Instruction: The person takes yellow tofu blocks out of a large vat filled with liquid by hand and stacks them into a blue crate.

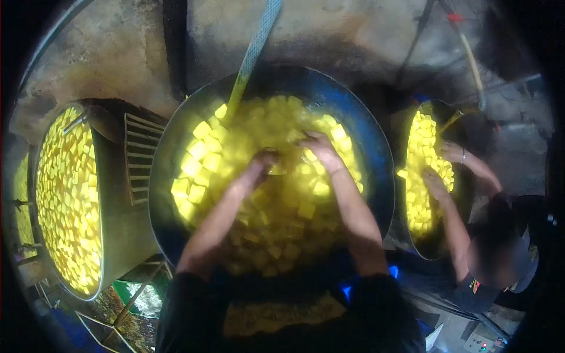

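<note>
A big round dark pan (376, 147) in front of me holds cloudy yellow liquid with many yellow cubes (200, 150) in it; their exact kind I cannot make out. My left hand (261, 166) is over the middle of the pan, its fingers curled inward and in shadow. A yellow cube shows right beside those fingers, but whether it is gripped is hidden. To the right, my right hand (321, 148) reaches in at the liquid's surface with fingers stretched leftward, close to several floating cubes. No object shows in its fingers.
A patterned hose (254, 50) runs down into the pan's far side. At left stands another pan full of yellow cubes (67, 200), near a slatted metal rack (144, 159). On the right, a co-worker (494, 265) has both hands in a third pan (432, 250) of cubes.
</note>
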The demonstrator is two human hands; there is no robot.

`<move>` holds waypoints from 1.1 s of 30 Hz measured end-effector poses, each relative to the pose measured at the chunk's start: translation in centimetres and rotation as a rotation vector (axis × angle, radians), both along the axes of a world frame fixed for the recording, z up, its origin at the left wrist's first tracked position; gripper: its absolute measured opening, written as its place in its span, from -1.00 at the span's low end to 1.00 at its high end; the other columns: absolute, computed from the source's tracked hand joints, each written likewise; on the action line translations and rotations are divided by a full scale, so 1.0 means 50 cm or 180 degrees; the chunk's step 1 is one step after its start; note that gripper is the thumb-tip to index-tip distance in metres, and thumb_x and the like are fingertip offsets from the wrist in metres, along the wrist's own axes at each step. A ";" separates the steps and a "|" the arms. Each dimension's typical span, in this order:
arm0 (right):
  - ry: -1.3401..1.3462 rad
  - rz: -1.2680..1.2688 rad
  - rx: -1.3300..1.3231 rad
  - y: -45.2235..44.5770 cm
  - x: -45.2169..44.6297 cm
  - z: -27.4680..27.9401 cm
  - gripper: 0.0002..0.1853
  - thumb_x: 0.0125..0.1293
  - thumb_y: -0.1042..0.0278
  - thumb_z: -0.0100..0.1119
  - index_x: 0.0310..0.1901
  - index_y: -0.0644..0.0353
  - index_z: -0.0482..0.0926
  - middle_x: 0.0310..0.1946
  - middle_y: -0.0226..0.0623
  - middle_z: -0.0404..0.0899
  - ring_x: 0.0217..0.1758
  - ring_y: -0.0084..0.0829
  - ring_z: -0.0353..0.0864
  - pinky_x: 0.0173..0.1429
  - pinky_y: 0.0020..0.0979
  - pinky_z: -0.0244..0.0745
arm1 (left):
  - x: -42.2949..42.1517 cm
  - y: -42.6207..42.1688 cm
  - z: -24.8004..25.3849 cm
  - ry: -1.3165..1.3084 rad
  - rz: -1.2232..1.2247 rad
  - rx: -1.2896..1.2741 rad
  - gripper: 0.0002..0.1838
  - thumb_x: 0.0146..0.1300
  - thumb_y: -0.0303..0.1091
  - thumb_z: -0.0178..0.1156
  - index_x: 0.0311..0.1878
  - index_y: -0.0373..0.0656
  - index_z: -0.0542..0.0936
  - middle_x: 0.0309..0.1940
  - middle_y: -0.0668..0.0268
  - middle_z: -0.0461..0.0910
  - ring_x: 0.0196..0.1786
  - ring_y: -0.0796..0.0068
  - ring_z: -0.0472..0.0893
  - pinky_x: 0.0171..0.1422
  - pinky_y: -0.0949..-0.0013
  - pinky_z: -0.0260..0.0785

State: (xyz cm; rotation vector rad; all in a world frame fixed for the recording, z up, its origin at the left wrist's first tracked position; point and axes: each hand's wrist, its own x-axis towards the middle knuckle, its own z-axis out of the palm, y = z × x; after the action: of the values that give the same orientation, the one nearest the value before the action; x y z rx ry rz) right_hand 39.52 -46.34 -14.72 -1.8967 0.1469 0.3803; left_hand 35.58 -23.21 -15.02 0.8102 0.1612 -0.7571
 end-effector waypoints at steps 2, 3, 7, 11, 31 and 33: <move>0.0326 -0.0050 0.0993 0.011 -0.057 0.089 -0.48 0.19 0.42 0.21 0.17 0.46 0.39 -0.06 -0.14 0.58 0.03 -0.36 0.56 0.12 -0.44 0.44 | -0.026 -0.013 0.057 0.0418 0.0303 -0.0482 -0.63 0.16 -0.42 0.13 0.06 -0.22 0.42 0.00 0.20 0.49 0.05 0.25 0.51 0.16 0.24 0.41; 0.0289 -0.0220 0.1025 0.030 -0.088 0.131 -0.51 0.19 0.54 0.18 0.17 0.45 0.37 -0.04 -0.12 0.57 -0.02 -0.34 0.59 0.07 -0.45 0.49 | -0.036 -0.029 0.022 -0.0515 0.0633 0.0280 -0.64 0.19 -0.38 0.08 0.06 -0.22 0.42 0.00 0.20 0.49 0.07 0.24 0.49 0.19 0.21 0.39; 0.0159 -0.0717 0.1328 0.080 -0.174 0.157 -0.51 0.16 0.63 0.21 0.15 0.48 0.37 -0.11 -0.12 0.59 -0.11 -0.37 0.63 0.01 -0.44 0.52 | -0.052 -0.089 0.037 0.0055 0.1389 -0.0273 -0.71 0.24 -0.28 -0.06 -0.02 -0.20 0.44 -0.13 0.21 0.52 -0.04 0.21 0.51 0.13 0.21 0.37; -0.0014 -0.0466 0.0454 0.147 -0.206 0.202 -0.53 0.18 0.53 0.25 0.12 0.43 0.39 -0.10 -0.07 0.56 -0.08 -0.37 0.60 -0.01 -0.45 0.51 | -0.070 -0.111 0.044 0.0720 0.1784 -0.1293 -0.74 0.24 -0.29 -0.09 -0.10 -0.21 0.44 -0.21 0.16 0.51 -0.12 0.26 0.52 -0.06 0.25 0.42; -0.0544 0.0389 -0.0848 0.306 -0.091 -0.029 -0.62 0.25 0.33 0.15 0.10 0.20 0.47 -0.04 -0.24 0.57 -0.04 -0.39 0.56 -0.04 -0.39 0.50 | -0.065 0.155 0.117 -0.0941 0.2882 -0.0236 -0.69 0.26 -0.33 0.13 0.02 -0.29 0.49 -0.07 0.13 0.57 -0.03 0.30 0.58 0.10 0.22 0.45; -0.0085 0.0331 0.0591 0.291 -0.132 0.032 -0.59 0.25 0.42 0.15 0.15 0.18 0.43 -0.06 -0.31 0.57 -0.07 -0.50 0.57 -0.12 -0.48 0.50 | -0.080 0.163 0.122 -0.1301 0.2831 0.0305 -0.67 0.24 -0.36 0.16 0.04 -0.30 0.48 -0.06 0.12 0.56 -0.01 0.29 0.57 0.10 0.22 0.46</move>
State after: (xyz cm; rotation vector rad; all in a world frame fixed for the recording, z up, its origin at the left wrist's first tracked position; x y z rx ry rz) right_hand 32.90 -31.80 -13.12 -1.7293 -0.0051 0.4243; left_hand 31.60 -15.05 -8.91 0.8605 0.1693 0.2572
